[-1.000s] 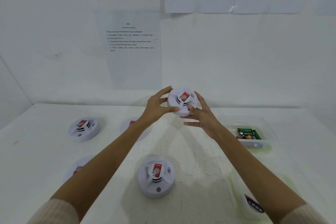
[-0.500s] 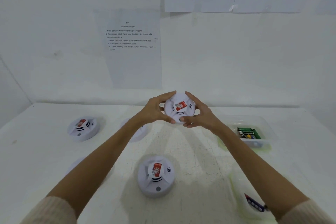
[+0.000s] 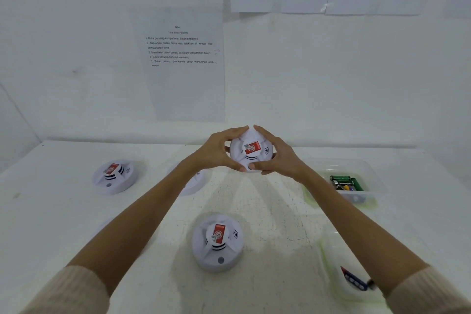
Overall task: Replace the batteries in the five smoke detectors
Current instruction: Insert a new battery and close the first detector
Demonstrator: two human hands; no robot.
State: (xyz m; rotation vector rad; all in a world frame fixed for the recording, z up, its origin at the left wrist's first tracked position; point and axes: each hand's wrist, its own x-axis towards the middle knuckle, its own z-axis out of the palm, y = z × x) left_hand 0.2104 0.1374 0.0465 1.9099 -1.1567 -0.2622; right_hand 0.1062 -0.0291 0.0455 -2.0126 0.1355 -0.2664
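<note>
- Detector (image 3: 251,151) lifted off the table (image 3: 280,211), label now facing me; a second ago it sat tilted.
- Left hand (image 3: 216,153) and right hand (image 3: 280,158) cup its rim, fingers curled and pressing.
- I judge a twist-open grip.
- Battery tray (image 3: 369,181) right.

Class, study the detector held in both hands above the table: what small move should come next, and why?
Probably twist the held detector apart: the left hand and right hand grip opposite edges, its red-labelled face is up, and no battery compartment shows yet.
</note>
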